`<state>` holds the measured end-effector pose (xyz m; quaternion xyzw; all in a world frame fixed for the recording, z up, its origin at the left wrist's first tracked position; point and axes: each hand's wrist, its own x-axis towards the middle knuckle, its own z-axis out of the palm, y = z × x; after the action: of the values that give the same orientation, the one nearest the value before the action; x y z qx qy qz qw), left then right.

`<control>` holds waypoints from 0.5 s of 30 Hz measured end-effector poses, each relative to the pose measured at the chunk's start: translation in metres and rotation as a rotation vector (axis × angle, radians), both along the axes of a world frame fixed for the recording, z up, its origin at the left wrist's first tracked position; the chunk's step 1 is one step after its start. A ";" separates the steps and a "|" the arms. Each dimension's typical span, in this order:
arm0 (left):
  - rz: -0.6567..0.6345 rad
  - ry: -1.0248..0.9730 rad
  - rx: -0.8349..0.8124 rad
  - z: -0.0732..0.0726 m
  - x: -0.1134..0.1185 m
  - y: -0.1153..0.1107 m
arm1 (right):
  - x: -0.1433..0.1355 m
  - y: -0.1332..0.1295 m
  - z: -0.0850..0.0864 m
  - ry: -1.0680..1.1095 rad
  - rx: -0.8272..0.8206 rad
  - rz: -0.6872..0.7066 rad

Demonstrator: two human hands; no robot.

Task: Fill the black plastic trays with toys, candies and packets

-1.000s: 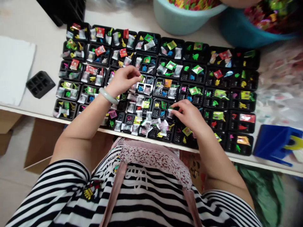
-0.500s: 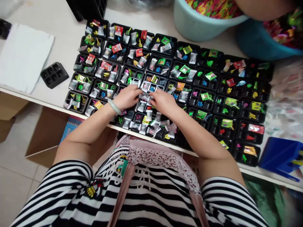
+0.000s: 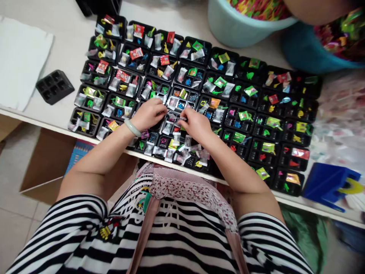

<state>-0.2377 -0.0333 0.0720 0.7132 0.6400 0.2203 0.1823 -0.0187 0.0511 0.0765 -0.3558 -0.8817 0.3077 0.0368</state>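
Rows of black compartment trays [image 3: 98, 89] hold small coloured toys, shiny packets and clear wrapped pieces. My left hand [image 3: 151, 114] is over the middle trays, its fingers pinched together; what they hold, if anything, is too small to name. To its right, my right hand [image 3: 195, 121] is closed at the fingertips on a small clear wrapped piece. Between the hands lies a tray with a white-looking rim [image 3: 182, 99]. Loose wrapped pieces [image 3: 186, 152] are heaped on the trays near the front edge, below my right hand.
Two tubs of coloured pieces, a light one [image 3: 236, 32] and a blue one [image 3: 308, 57], stand at the back right. A clear pile [image 3: 336, 121] and blue holder [image 3: 327, 184] lie right. An upside-down black tray [image 3: 54, 87] and white sheet [image 3: 23, 61] lie left.
The view has shifted slightly, so the trays appear farther left. My left hand has drawn back a little from the tray between the hands, and its fingers are now closer together.
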 end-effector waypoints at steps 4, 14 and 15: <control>0.070 -0.194 0.051 0.014 -0.005 -0.001 | 0.024 0.016 -0.005 0.272 -0.274 -0.131; 0.070 -0.560 -0.117 0.034 0.056 0.012 | 0.165 0.010 0.026 0.459 -0.334 -0.464; 0.023 -0.536 -0.140 0.032 0.067 0.017 | 0.173 0.003 0.026 0.439 -0.336 -0.475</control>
<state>-0.1710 -0.0166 0.1039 0.6079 0.5906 0.3586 0.3913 0.1544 0.0544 0.1022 -0.4773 -0.6826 0.5001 0.2369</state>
